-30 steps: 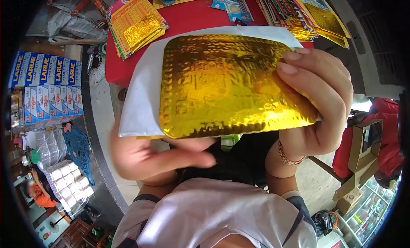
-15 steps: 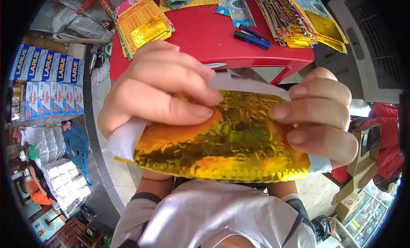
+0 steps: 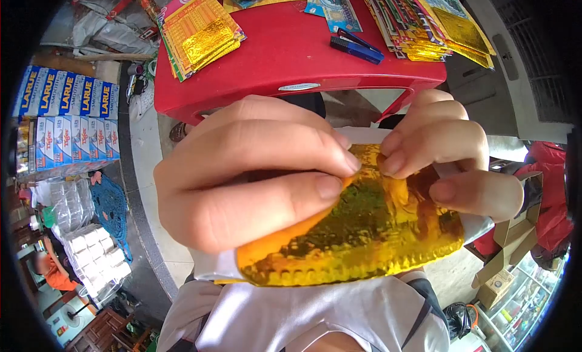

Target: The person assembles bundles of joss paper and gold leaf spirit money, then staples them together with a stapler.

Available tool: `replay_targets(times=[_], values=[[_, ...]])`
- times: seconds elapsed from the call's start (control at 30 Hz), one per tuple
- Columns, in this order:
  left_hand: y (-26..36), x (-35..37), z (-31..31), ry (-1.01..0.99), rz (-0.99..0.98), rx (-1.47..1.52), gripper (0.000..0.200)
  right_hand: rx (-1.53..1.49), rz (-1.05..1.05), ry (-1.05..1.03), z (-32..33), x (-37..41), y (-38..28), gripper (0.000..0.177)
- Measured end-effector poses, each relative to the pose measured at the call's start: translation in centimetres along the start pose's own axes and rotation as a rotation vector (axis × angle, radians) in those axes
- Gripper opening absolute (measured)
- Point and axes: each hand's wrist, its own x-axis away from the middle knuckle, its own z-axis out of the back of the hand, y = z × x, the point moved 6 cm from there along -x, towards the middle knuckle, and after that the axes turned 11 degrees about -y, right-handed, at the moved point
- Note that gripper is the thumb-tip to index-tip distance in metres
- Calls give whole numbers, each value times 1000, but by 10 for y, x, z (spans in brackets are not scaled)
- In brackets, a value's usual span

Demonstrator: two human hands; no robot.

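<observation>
Left fingers (image 3: 329, 187) nearer right fingers (image 3: 394, 163)

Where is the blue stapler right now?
In the head view, the blue stapler lies on the red table, at right near the front edge, left of the thick paper stack.

This looks like a small shop, perhaps with living space beside it. Blue-and-white printed cardboard drink cases (image 3: 70, 118) marked LARUE and Tiger stand stacked at the left, near clear-wrapped packs of white rolls or cups (image 3: 94, 255). At the lower right, a glass-fronted display case (image 3: 527, 297) holds many small, colourful goods. A red plastic desk (image 3: 285, 46) carries piles of gold-and-multicoloured printed paper (image 3: 203, 40), and carved brown wooden furniture (image 3: 91, 334) stands at the lower left.
</observation>
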Motion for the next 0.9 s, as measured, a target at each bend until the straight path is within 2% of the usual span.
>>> replay_targets(times=[0.07, 0.3, 0.4, 0.57, 0.7, 0.77, 0.8, 0.87, 0.9], values=[[2, 1, 0, 54, -64, -11, 29, -13, 21, -40, 0, -2, 0, 26], [2, 0, -6, 171, -17, 26, 26, -67, 67, -115, 2, -1, 4, 26], [3, 1, -5, 168, -4, 35, 24, -91, 71, -41, 0, 2, 7, 28], [7, 2, -4, 92, 49, 33, 22, -245, 166, -147, 0, -2, 13, 30], [7, 0, -5, 1, 82, 49, 23, -302, 191, -155, -1, -1, 10, 29], [5, 3, -8, 120, 25, 63, 23, -108, -25, 36, 0, 2, 5, 27], [4, 3, -6, 120, 26, 64, 23, -108, -25, 36, 4, 2, 7, 27], [2, 2, -6, 49, 45, 129, 22, -157, 64, -191, 4, -1, 9, 25], [2, 1, -7, 50, 46, 131, 22, -158, 62, -192, 8, -1, 8, 25]])
